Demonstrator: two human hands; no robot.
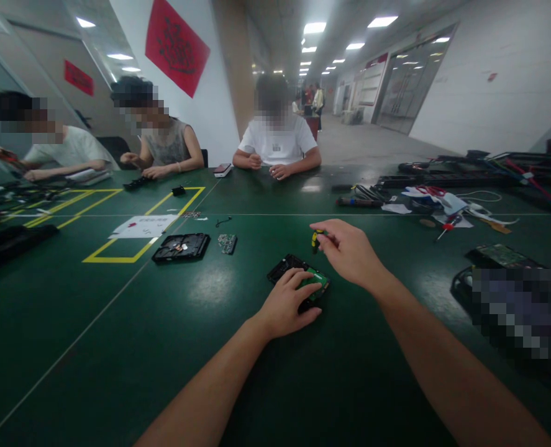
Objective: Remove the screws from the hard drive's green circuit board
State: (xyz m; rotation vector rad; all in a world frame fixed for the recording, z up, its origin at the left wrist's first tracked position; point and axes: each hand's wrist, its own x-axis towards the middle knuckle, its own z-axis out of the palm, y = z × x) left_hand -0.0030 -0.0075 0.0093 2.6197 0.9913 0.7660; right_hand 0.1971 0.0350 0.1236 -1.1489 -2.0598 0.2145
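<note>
My left hand (287,304) rests across a black hard drive (282,266) and holds it against the table. Its fingers spread over the drive's green circuit board (320,280), with the thumb at the near edge; part of the board is hidden beneath them. Just above the drive's far right side, my right hand (350,248) is closed round a small yellow-and-black screwdriver (318,241) in a fingertip grip. The screwdriver points downward; its tip is too small to make out. Left of the drive lie another black drive casing (182,247) and a loose circuit board (227,243).
A white paper sheet (143,226) lies inside yellow tape on the green table (200,347). Cables, a red-handled screwdriver (450,226) and a dark tool (359,202) lie at right. Opposite sits a person in white (277,139); two more people sit at left.
</note>
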